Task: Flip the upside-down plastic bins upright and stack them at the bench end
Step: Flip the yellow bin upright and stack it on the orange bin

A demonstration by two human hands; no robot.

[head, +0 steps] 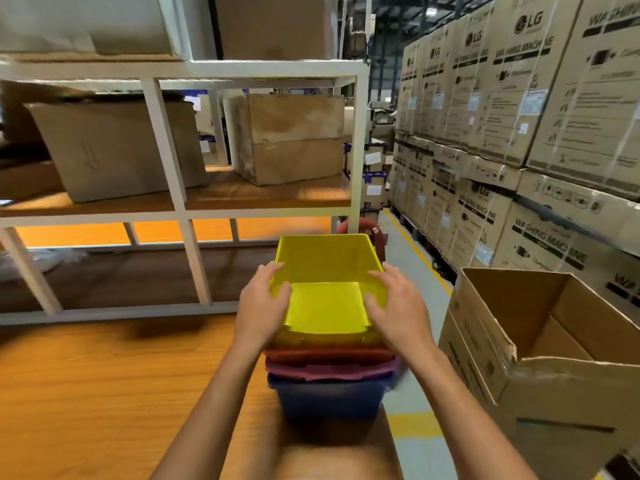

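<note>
A yellow plastic bin [325,271] stands upright with its open side up, topmost on a stack at the right end of the wooden bench [104,393]. Below it nest a red bin [329,355], a purple bin [329,370] and a blue bin [329,400]. My left hand [265,306] grips the yellow bin's left wall, with the thumb inside. My right hand [398,306] grips its right wall the same way. The yellow bin is empty inside.
A white metal rack [180,188] with cardboard boxes [291,140] stands behind the bench. An open cardboard box [540,341] sits right of the stack. Stacked washing machine cartons [502,116] line the aisle with a yellow floor line [415,247]. A red object [377,237] shows behind the yellow bin.
</note>
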